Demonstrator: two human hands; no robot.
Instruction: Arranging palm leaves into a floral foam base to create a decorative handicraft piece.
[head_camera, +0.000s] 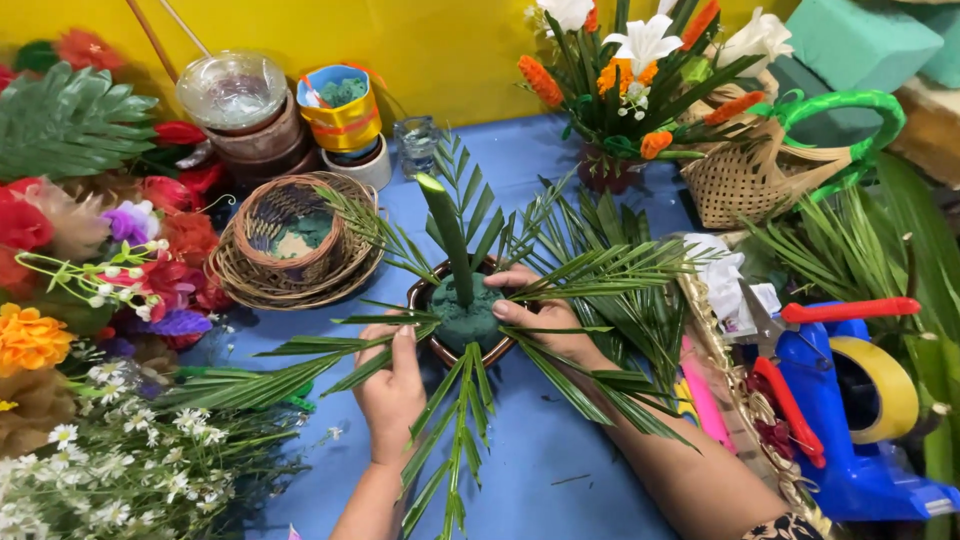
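— Blue tabletop (560, 470) is lying against a yellow wall at the far side, isn't it, and what is sitting in the middle?

— Yes. A dark bowl (424, 296) is sitting at the centre, packed with a green foam block (466, 316). A thick green stalk (448, 235) is standing in the foam, leaning slightly left, and palm fronds (590, 272) are fanning out from the bowl on all sides.

— What are the hands doing?

— The left hand (391, 388) is resting on the near left side of the bowl, fingers curled loosely over a frond (330, 368) that is running out to the left. The right hand (547, 322) is lying on the right side, fingers stretched flat and pressing frond stems against the foam; the thumb is touching the foam's edge.

— And round about?

— An empty wicker basket (295, 240) is sitting just left of the bowl. Red, purple and orange flowers (150, 250) are piling up on the left, with small white daisies (130, 460) near. A finished arrangement with white lilies (630, 80) is standing far right, beside a woven basket with a green handle (770, 165). Red-handled scissors (800, 340) and a roll of yellow tape (890, 385) are lying on the right.
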